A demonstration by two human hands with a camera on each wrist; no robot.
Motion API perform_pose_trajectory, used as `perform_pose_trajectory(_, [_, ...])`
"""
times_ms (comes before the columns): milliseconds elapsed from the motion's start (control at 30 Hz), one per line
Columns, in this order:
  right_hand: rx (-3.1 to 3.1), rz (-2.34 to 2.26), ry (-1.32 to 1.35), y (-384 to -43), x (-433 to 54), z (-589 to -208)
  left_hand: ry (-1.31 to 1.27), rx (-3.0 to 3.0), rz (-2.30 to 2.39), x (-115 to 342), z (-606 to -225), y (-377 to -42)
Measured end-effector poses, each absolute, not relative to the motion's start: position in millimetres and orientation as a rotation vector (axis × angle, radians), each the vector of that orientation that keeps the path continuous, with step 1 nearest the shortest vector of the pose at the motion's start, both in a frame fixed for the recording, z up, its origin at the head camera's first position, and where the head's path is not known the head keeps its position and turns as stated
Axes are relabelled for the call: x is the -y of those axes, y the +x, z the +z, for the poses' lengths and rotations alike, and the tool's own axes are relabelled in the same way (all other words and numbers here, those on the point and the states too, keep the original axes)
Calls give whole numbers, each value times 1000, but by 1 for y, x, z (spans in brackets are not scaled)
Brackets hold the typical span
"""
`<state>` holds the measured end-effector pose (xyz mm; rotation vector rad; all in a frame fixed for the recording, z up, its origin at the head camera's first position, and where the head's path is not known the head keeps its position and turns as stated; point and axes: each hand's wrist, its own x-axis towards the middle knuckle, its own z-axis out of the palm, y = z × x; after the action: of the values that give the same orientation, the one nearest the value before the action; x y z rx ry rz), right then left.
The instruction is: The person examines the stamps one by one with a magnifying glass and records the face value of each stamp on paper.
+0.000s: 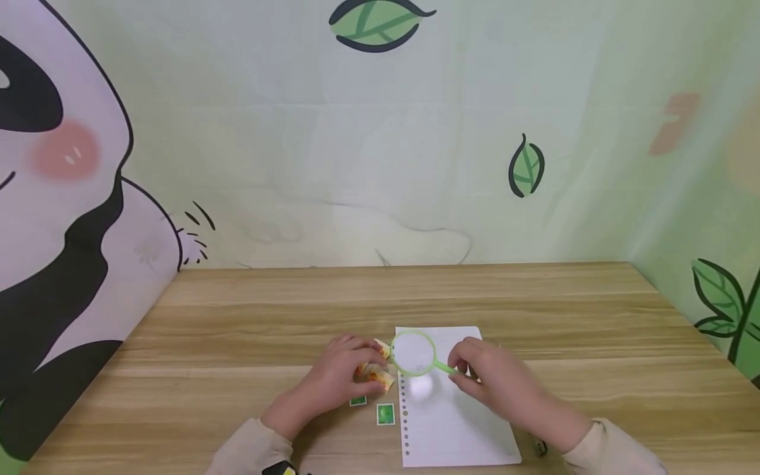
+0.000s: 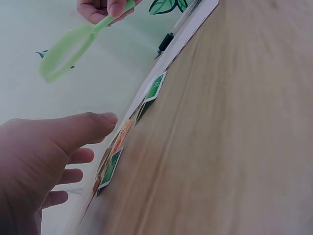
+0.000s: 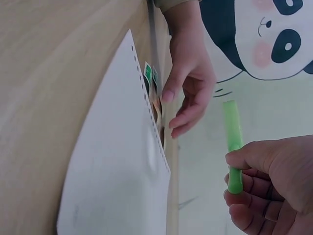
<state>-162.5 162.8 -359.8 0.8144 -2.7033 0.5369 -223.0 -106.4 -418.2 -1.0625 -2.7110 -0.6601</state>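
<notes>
My right hand (image 1: 499, 379) pinches the handle of a light green magnifying glass (image 2: 68, 51) between thumb and fingers. The lens is held above a sheet of white punched paper (image 1: 457, 422), casting a bright round spot near the hole edge. Beside the sheet, my left hand (image 1: 341, 369) hovers low over several small stamps, its thumb and fingers loosely bent and apart. Orange-patterned stamps (image 1: 382, 379) lie partly hidden under those fingers. A green stamp (image 1: 385, 414) lies nearer me, left of the paper; another green stamp (image 1: 358, 400) shows just below the left thumb.
A pen (image 2: 166, 43) with a black grip lies along the far side of the paper in the left wrist view. One dark small item (image 1: 539, 447) shows beneath the right wrist. The wooden table (image 1: 267, 303) meets a printed backdrop (image 1: 297, 132) behind.
</notes>
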Motion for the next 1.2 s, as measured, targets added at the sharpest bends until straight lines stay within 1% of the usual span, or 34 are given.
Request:
perform_pose_trajectory(267, [2747,630,710,-166,-181,-349,-1072,2604,-599,98,-416,-218])
perform_pose_trajectory(500, [2807,693,563,-169,-200,-344,-1013,2616,-630,90,-415,-211])
perform_pose_trajectory(667, [2778,681,509,-169,-216,-348,-997,2688,-627,85,-416,-208])
perform_pose_trajectory(867, [2789,674,419,-167,-233,-353,-1061,2720,-608,80,-419,-205])
perform_pose_trajectory(1200, [2845,683,254,-166,-259,-369,-1088,2731,-533,79,-422,-203])
